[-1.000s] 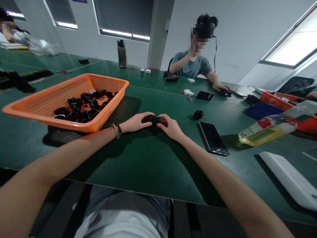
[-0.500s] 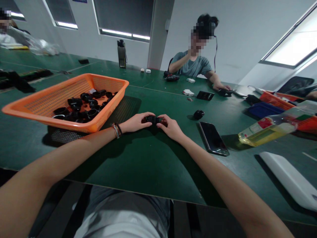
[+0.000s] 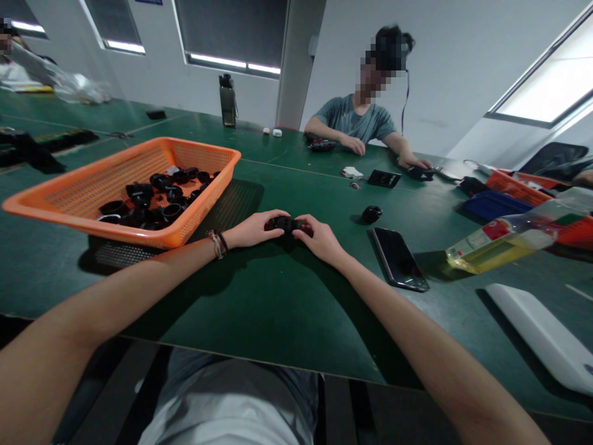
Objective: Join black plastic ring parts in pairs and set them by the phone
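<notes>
Just above the green tabletop [image 3: 259, 296], both my hands grip one small black part [image 3: 286, 224]. My left hand [image 3: 254, 229] pinches its left end between thumb and fingers. At the right end, my right hand [image 3: 319, 237] closes on it the same way. The fingers cover much of the part, so its exact kind does not show. To the left, an orange basket [image 3: 204, 216] holds several black ring-shaped and tubular pieces [image 3: 157, 198]. A separate black cylindrical piece [image 3: 372, 214] lies on the table to the right of my hands.
On the right are a smartphone [image 3: 399, 259], a tilted bottle of yellow liquid [image 3: 500, 243] and a white slab-like object [image 3: 540, 337]. A co-worker [image 3: 359, 117] sits across the table near a power tool [image 3: 322, 145]. A dark drink bottle [image 3: 227, 102] stands at the back.
My hands and the black part have hardly moved. Across the table, the co-worker's raised hand has come down to the tabletop near the power tool.
</notes>
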Demonstrator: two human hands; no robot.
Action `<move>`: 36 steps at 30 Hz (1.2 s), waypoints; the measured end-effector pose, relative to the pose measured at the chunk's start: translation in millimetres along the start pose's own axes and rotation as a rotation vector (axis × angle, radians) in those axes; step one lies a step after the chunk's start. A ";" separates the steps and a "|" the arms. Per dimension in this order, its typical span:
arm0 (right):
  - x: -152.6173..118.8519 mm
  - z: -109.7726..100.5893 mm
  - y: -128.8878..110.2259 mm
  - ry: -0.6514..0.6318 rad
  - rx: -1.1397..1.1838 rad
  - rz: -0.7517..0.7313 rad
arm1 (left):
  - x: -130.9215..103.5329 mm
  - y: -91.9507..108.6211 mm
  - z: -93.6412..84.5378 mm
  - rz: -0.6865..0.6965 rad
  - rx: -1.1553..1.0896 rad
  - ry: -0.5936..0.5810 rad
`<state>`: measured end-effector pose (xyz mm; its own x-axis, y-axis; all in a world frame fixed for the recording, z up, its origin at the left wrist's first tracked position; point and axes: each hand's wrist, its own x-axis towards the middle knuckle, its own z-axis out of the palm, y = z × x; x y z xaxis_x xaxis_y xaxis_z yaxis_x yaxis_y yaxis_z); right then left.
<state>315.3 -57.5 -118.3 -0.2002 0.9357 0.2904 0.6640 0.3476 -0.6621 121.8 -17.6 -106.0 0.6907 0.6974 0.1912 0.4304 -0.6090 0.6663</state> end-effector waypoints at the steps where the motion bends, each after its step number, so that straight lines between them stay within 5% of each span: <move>1: -0.3 -0.2 0.1 -0.002 0.009 -0.006 | -0.1 0.2 -0.1 0.002 0.004 -0.002; 36: -0.6 0.7 3.1 -0.016 0.054 -0.023 | -0.3 0.5 -0.9 0.010 0.049 0.003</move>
<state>316.9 -57.0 -121.0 -0.2269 0.9281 0.2953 0.6194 0.3715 -0.6917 121.3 -17.8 -105.1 0.6933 0.6924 0.1997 0.4517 -0.6335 0.6282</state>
